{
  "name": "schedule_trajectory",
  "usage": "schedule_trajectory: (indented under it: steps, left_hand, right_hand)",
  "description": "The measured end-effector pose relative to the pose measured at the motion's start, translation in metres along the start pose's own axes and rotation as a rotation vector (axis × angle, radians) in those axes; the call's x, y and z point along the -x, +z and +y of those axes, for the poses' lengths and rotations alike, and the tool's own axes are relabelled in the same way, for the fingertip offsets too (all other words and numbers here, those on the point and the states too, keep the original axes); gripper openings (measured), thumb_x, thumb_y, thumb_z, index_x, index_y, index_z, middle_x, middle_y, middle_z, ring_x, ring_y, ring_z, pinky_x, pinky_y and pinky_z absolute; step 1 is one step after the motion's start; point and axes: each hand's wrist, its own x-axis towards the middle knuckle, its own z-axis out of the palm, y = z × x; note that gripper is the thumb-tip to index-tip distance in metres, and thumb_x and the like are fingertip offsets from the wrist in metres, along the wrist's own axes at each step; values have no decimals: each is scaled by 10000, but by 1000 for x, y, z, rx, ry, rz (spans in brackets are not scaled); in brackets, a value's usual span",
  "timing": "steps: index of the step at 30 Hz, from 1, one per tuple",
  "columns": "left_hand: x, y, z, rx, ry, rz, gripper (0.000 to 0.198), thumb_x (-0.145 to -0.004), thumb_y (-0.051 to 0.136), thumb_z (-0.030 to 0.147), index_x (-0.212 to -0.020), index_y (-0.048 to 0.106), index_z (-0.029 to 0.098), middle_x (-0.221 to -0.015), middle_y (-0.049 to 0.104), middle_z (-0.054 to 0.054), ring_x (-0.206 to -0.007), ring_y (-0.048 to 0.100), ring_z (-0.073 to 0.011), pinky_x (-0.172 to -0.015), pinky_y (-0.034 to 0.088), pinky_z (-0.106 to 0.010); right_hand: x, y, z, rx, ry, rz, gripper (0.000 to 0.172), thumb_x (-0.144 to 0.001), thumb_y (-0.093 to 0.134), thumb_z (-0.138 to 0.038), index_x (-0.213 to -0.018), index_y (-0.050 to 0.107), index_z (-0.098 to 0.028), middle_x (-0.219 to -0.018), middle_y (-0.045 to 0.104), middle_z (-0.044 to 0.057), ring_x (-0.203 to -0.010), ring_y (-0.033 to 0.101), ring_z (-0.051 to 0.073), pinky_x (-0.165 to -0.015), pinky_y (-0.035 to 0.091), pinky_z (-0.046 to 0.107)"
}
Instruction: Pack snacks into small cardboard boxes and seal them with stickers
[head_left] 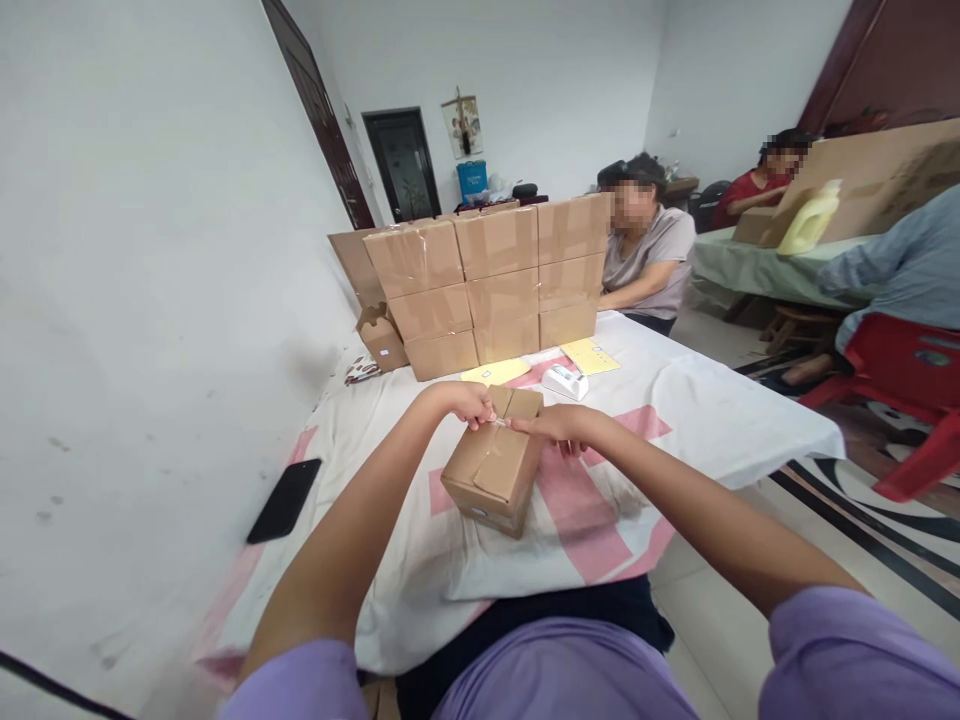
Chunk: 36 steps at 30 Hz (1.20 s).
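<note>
A closed cardboard box [491, 470] lies on the cloth-covered table in front of me, one corner pointing towards me. My left hand [472, 403] is at its far left edge, thumb and fingers pinched together on a small shiny strip that looks like clear tape [500, 422]. From the right, my right hand [555, 427] reaches across the box top. Its index finger is stretched out to the other end of the strip, while the other fingers hang apart beside the box. The underside of my right hand is hidden.
Stacked cardboard boxes [499, 285] wall off the table's far side, with an open box [382, 338] at their left. Nearer are a white tape dispenser [565, 381], yellow sheets [591, 356] and a black phone [285, 500]. A co-worker [649, 250] sits beyond; others sit right, near a red chair [900, 400].
</note>
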Motion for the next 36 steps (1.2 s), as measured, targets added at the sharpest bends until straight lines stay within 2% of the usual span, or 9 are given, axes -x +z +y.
schedule_trajectory:
  steps: [3,7,11,16,18,21,25,30,36]
  left_hand:
    - [0,4,-2,24,4,32,323,-956,628,388,-1181,631,156,-1161,664,-77,-987,663,-198,-854,582,-412]
    - [1,11,-9,96,22,137,336,-902,669,421,-1100,629,152,-1093,675,-83,-966,660,-200,-790,570,-339]
    - [3,23,-24,229,0,228,717,-734,736,612,-1275,484,215,-1345,587,-145,-1162,610,-280,-728,563,-288]
    - [3,53,-42,434,-56,146,887,-749,412,900,-1274,503,192,-1275,655,-192,-1079,673,-322,-727,576,-363]
    - [3,62,-43,507,3,165,858,-787,391,881,-1356,463,243,-1373,621,-146,-1175,640,-295,-813,566,-356]
    - [1,65,-37,593,106,210,855,-771,598,779,-1450,372,312,-1511,520,-88,-1314,556,-266,-927,531,-329]
    - [-6,63,-30,710,194,216,835,-740,745,632,-1429,424,285,-1477,547,-89,-1311,561,-272,-979,515,-334]
    - [-11,72,-40,845,210,240,724,-785,708,580,-1386,474,251,-1432,563,-100,-1291,570,-293,-985,515,-375]
    - [-13,75,-43,919,213,254,642,-787,694,497,-1340,494,241,-1413,576,-91,-1282,569,-294,-988,503,-379]
  right_hand:
    - [-15,7,10,-100,7,-145,1049,-696,358,-992,-1106,617,-61,-824,695,162,-691,719,304,-655,560,404]
    - [-19,13,15,-141,-19,-133,989,-701,349,-991,-986,618,-83,-740,686,153,-699,719,308,-631,560,383]
    - [-16,20,22,-202,-77,-93,935,-740,327,-971,-1008,600,-118,-663,668,109,-628,704,287,-586,552,371]
    - [-19,29,28,-290,-119,-67,928,-777,302,-947,-1101,583,-124,-596,648,89,-557,684,275,-535,547,356]
    - [-20,31,28,-306,-129,-43,915,-795,307,-932,-1133,579,-126,-587,643,81,-541,678,265,-523,544,343]
    - [-20,33,30,-325,-146,-31,901,-805,324,-921,-1157,577,-131,-608,656,79,-508,661,243,-510,539,333]
    - [-21,36,34,-398,-170,-35,865,-819,347,-904,-1135,589,-136,-619,656,73,-497,642,223,-497,536,321]
    - [-20,35,34,-454,-182,-57,767,-859,398,-846,-1109,589,-147,-645,656,67,-565,663,218,-495,524,286]
    - [-12,25,31,-424,-170,-182,659,-913,384,-776,-964,600,-156,-686,674,69,-571,651,183,-515,510,265]
